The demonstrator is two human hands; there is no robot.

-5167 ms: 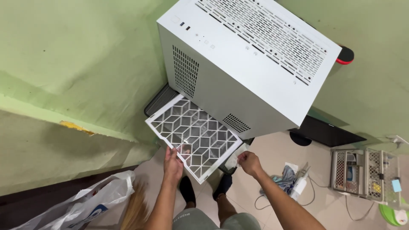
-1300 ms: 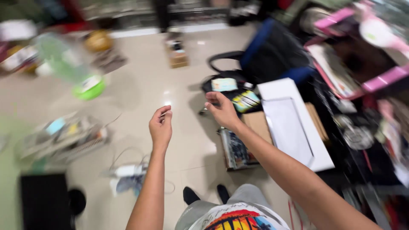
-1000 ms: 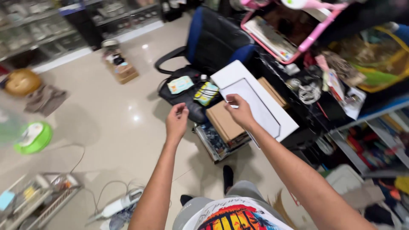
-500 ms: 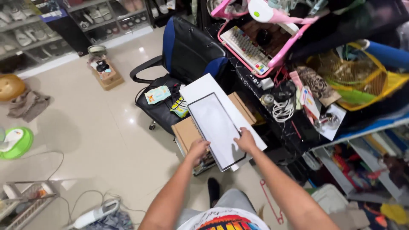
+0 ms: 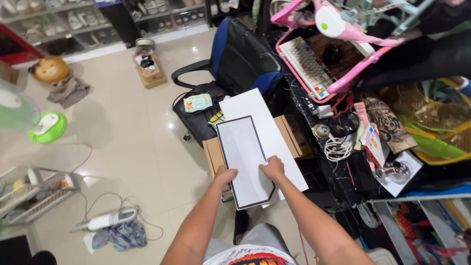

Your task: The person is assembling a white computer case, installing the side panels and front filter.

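Room: cluttered workroom with a pale glossy tile floor [image 5: 122, 147], shelves along the far wall, a black desk [image 5: 338, 172] crowded with gear on the right.
Carrier: an open brown cardboard box [image 5: 214, 156] stands on the floor just in front of a black and blue office chair [image 5: 235, 64].
Lower panel: a long white panel [image 5: 265, 122] lies across the top of the box, its far end reaching the chair seat.
Held thing: a flat white panel with a black rim [image 5: 244, 159] lies on top of the long white one, its near end hanging past the box's near edge, toward the person.
Left hand: the left hand [image 5: 225, 175] grasps the rimmed panel's left edge near the near corner, fingers curled at the rim.
Right hand: the right hand [image 5: 273, 169] lies fingers-down on the panel's right side near the near corner, pressing it flat; I cannot tell whether its thumb hooks the edge.
Doing it well: judged from the overhang, both hands should keep the panel level and carry it by its rim, so that the thin sheet neither bends nor slides off the smooth one under it.
Nearby: a small blue packet [image 5: 197, 102] on the chair seat; a coil of white cable [image 5: 337, 147] on the desk's near edge; a green fan base [image 5: 46, 126] on the floor at left.
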